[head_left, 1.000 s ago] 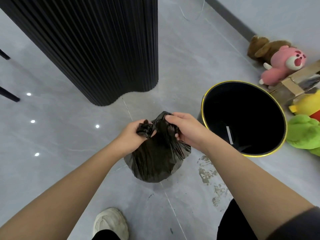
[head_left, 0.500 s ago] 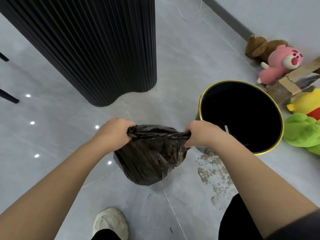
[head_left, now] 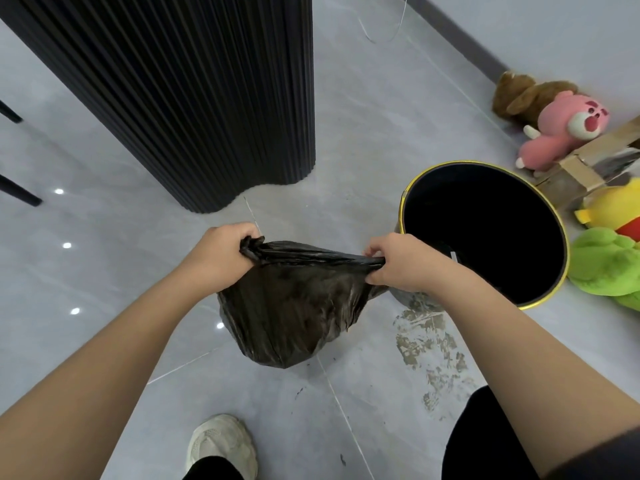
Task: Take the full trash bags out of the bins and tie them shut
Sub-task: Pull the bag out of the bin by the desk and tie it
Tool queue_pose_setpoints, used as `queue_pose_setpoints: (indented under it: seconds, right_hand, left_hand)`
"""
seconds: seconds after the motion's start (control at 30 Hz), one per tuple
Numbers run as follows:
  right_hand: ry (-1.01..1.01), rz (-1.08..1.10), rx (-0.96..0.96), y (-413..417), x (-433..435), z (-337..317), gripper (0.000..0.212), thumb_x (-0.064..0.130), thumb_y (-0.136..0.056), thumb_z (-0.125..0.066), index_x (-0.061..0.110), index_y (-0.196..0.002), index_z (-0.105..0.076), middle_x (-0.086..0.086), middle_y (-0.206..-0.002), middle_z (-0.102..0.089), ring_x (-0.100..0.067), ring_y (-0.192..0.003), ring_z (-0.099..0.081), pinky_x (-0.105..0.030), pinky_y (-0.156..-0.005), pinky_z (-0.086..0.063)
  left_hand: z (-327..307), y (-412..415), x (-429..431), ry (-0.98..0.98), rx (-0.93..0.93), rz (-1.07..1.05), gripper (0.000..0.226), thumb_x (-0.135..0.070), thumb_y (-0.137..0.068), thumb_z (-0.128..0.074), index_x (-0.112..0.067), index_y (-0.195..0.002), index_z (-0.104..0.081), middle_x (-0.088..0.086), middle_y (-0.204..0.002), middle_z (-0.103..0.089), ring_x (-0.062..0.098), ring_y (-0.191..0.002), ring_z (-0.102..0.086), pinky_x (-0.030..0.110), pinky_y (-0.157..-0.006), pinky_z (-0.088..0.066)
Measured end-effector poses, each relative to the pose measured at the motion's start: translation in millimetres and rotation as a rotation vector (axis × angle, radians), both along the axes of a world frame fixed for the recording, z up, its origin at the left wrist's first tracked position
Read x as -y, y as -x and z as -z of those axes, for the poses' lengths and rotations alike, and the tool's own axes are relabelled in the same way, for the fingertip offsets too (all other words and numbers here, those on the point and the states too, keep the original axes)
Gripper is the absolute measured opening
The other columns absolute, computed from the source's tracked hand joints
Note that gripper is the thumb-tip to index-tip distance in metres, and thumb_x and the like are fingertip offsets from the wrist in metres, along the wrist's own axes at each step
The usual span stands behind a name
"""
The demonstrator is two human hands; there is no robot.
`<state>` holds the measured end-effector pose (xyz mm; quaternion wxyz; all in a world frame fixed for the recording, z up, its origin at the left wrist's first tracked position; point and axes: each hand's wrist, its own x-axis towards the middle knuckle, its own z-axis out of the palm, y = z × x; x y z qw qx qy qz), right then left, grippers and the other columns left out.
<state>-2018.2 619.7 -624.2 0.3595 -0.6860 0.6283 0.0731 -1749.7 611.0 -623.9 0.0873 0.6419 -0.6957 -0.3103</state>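
Trash bag (head_left: 291, 306) hangs beside the bin (head_left: 412, 206), its mouth stretched between the gripping left hand (head_left: 218, 254) and right hand (head_left: 398, 261); thin plastic could tear if pulled harder.

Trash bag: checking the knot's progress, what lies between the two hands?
Head view: only the gathered mouth of the trash bag, stretched from left hand to right hand, both gripping it.

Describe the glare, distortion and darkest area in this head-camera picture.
Head view: small bright light reflections dot the glossy floor at left; wide-angle distortion slants the fluted black column; the bin interior is nearly black, little detail; the trash bag looks sharp, unblurred.
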Motion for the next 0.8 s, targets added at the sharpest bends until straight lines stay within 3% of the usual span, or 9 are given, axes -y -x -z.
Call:
queue_pose_setpoints:
  seconds: [0.1, 0.2, 0.27, 0.33, 0.4, 0.5, 0.6, 0.73, 0.8]
  right_hand:
    - [0.079, 0.038, -0.108, -1, 0, -4, 0.013, 0.02, -0.089, -0.051, 0.022, -0.086, -0.063, 0.001, -0.081, -0.063, -0.027, -0.085, -0.061, -0.035, -0.069, -0.052]
    - [0.012, 0.229, 0.312, -6, -1, -10, 0.027, 0.003, -0.094, -0.039, 0.008, -0.102, -0.064, 0.0, -0.078, -0.059, -0.014, -0.071, -0.054, -0.024, -0.062, -0.044]
    - [-0.094, 0.435, 0.608, -14, -3, -17, 0.024, -0.002, -0.09, -0.034, -0.002, -0.074, -0.051, -0.001, -0.054, -0.035, -0.015, -0.047, -0.032, -0.022, -0.045, -0.029]
    - [-0.114, 0.56, 0.719, -21, -3, -17, 0.029, 0.007, -0.089, -0.037, 0.013, -0.061, -0.028, -0.003, -0.054, -0.021, -0.016, -0.046, -0.02, -0.025, -0.049, -0.02]
    - [-0.092, 0.514, 0.665, -29, -4, -13, 0.032, 0.034, -0.088, -0.043, 0.016, -0.065, -0.03, -0.008, -0.058, -0.028, -0.018, -0.049, -0.03, -0.028, -0.053, -0.027]
    - [-0.097, 0.388, 0.583, -36, -8, -11, 0.059, 0.067, -0.07, -0.061, 0.008, -0.075, -0.062, -0.007, -0.071, -0.068, -0.018, -0.069, -0.066, -0.033, -0.065, -0.051]
    - [0.003, 0.268, 0.488, -38, -8, -8, 0.049, 0.055, -0.071, -0.073, 0.009, -0.089, -0.071, -0.009, -0.08, -0.072, -0.014, -0.072, -0.066, -0.031, -0.064, -0.051]
    - [0.168, 0.229, 0.376, -38, -6, -9, 0.02, 0.017, -0.09, -0.06, 0.005, -0.074, -0.058, -0.003, -0.057, -0.048, -0.016, -0.051, -0.043, -0.022, -0.045, -0.031]
    - [0.132, 0.269, 0.455, -38, -5, -7, 0.013, 0.01, -0.091, -0.053, 0.012, -0.079, -0.051, -0.004, -0.062, -0.046, -0.019, -0.054, -0.044, -0.024, -0.048, -0.036]
  left_hand:
    - [1, 0, 0, -0.056, -0.021, 0.03, 0.019, -0.009, -0.086, -0.058, -0.028, -0.084, -0.059, -0.008, -0.081, -0.06, 0.01, -0.077, -0.055, 0.026, -0.06, -0.041]
    - [-4, 3, 1, -0.109, -0.153, 0.015, 0.023, -0.008, -0.089, -0.055, -0.025, -0.077, -0.064, -0.003, -0.078, -0.064, 0.015, -0.08, -0.06, 0.027, -0.065, -0.043]
    - [-9, 7, 2, -0.145, -0.247, -0.025, 0.024, -0.007, -0.091, -0.053, -0.023, -0.079, -0.066, -0.002, -0.081, -0.066, 0.014, -0.082, -0.06, 0.026, -0.068, -0.044]
    - [-11, 15, 2, -0.184, -0.324, -0.044, 0.024, -0.008, -0.093, -0.051, -0.023, -0.084, -0.066, -0.002, -0.087, -0.067, 0.011, -0.084, -0.061, 0.024, -0.071, -0.045]
    - [-11, 24, 2, -0.221, -0.368, -0.058, 0.024, -0.008, -0.095, -0.048, -0.021, -0.086, -0.066, -0.002, -0.087, -0.067, 0.011, -0.082, -0.061, 0.023, -0.072, -0.045]
    - [-10, 35, 3, -0.244, -0.421, -0.123, 0.021, -0.011, -0.096, -0.046, -0.017, -0.086, -0.064, -0.002, -0.083, -0.066, 0.011, -0.079, -0.06, 0.024, -0.072, -0.045]
    - [-9, 39, 4, -0.252, -0.452, -0.14, 0.019, -0.013, -0.096, -0.048, -0.013, -0.087, -0.065, 0.003, -0.086, -0.067, 0.014, -0.082, -0.061, 0.029, -0.077, -0.047]
    - [-9, 41, 3, -0.264, -0.441, -0.119, 0.018, -0.013, -0.096, -0.051, -0.014, -0.084, -0.064, -0.001, -0.079, -0.064, 0.012, -0.076, -0.059, 0.027, -0.073, -0.045]
    - [-8, 41, 4, -0.272, -0.448, -0.119, 0.016, -0.014, -0.096, -0.051, -0.013, -0.087, -0.065, 0.0, -0.081, -0.064, 0.012, -0.077, -0.06, 0.027, -0.075, -0.046]
